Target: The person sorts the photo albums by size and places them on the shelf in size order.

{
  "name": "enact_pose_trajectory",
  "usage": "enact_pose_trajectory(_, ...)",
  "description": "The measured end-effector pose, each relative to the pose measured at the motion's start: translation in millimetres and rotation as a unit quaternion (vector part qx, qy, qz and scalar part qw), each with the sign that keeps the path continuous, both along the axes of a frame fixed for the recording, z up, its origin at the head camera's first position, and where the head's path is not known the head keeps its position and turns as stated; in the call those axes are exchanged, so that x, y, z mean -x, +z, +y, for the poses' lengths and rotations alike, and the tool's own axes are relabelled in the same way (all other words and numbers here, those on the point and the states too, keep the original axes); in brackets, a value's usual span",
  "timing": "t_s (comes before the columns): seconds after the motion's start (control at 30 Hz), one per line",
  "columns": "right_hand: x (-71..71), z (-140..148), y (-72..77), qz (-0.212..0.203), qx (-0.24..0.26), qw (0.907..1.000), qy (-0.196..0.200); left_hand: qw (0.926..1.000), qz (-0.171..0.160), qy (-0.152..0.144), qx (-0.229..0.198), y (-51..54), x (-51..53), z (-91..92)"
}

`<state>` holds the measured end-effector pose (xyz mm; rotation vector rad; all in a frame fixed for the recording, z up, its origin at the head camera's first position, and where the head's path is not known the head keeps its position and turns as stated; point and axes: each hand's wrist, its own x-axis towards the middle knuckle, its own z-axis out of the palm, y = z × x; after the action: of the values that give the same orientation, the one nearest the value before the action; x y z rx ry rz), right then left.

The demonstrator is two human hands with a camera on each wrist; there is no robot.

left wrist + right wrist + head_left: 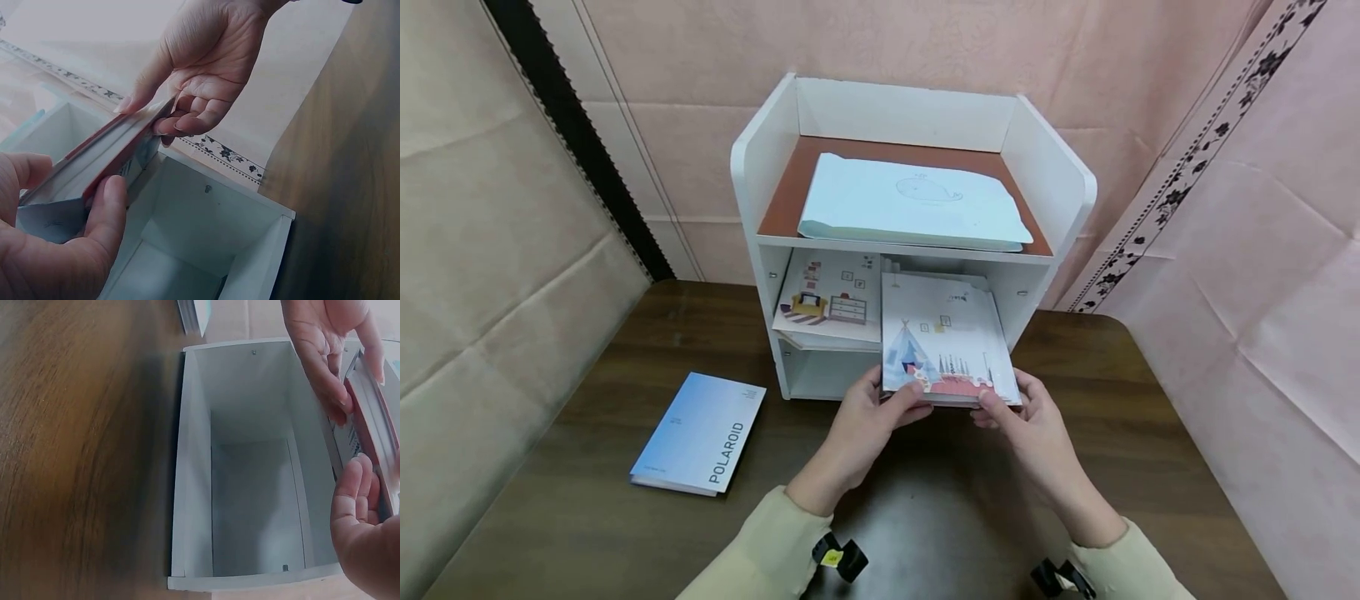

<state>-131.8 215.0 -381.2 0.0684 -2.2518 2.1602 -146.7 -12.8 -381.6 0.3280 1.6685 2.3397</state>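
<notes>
Sleeves: pale [775, 542], a small black device [841, 557] at the left cuff and another at the right.
Left hand [863, 429]: pinches the tent-covered book at its near left corner, thumb on the cover, fingers curled beneath.
Right hand [1030, 427]: grips the near right corner the same way, thumb above, fingers below.
Tent-covered book [947, 325]: held level-ish at the right half of the shelf unit's middle opening, near edge jutting out; whether it is one volume or several, I cannot tell.
Blue POLAROID book [700, 433]: flat on the dark wooden desk [940, 508], left of the hands, well apart from them.
Shelf unit [1051, 179]: white, standing on the desk beyond the hands.
Room-print book [827, 292]: in the middle compartment, left side, beside the held one.
Whale-drawing sheet [917, 204]: pale blue, lying on the brown top shelf.
Backdrop: pinkish cloth [880, 42] behind the unit.
</notes>
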Motion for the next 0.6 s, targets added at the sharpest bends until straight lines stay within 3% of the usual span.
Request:
enact_pose_trajectory(0.33,12.3,-5.3,-1.4,-0.022,0.047,0.9984,-0.023,0.9995,-0.029,0.004,-0.011,-3.3,10.9,2.4)
enact_pose_trajectory(0.6,19.1,-9.5,6.2,-0.047,0.091,0.9945,-0.022,0.9955,-0.072,-0.010,-0.060,-0.9,24.6,5.4)
